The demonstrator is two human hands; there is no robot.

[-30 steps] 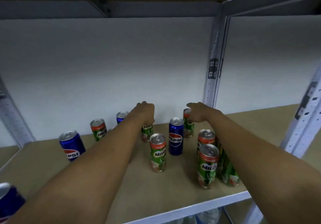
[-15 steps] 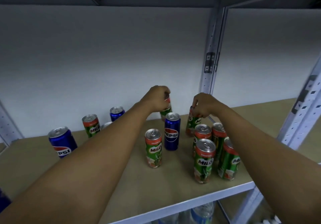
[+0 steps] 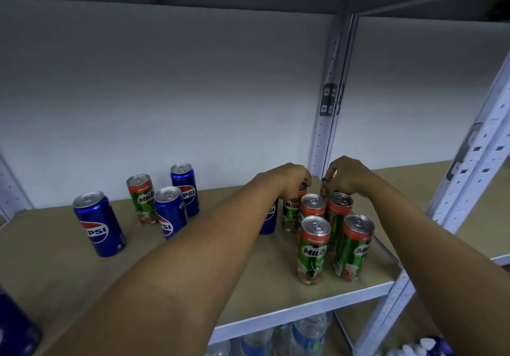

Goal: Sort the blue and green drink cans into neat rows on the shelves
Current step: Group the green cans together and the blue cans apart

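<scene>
Both forearms (image 3: 193,267) bare, no sleeves; dark ring (image 3: 324,180) on right hand.

Glossy metal cans (image 3: 314,248); matt wooden shelf board (image 3: 69,273); painted metal frame (image 3: 469,168).

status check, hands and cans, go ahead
Left hand gripping a green can at cluster's back. Right hand on another behind. One green can stranded among blue cans.

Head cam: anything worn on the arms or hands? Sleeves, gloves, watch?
Nothing visible. Both forearms are bare up to the frame edge, with no sleeves in view. The left hand and right hand show no gloves, watch or wristband.
</scene>
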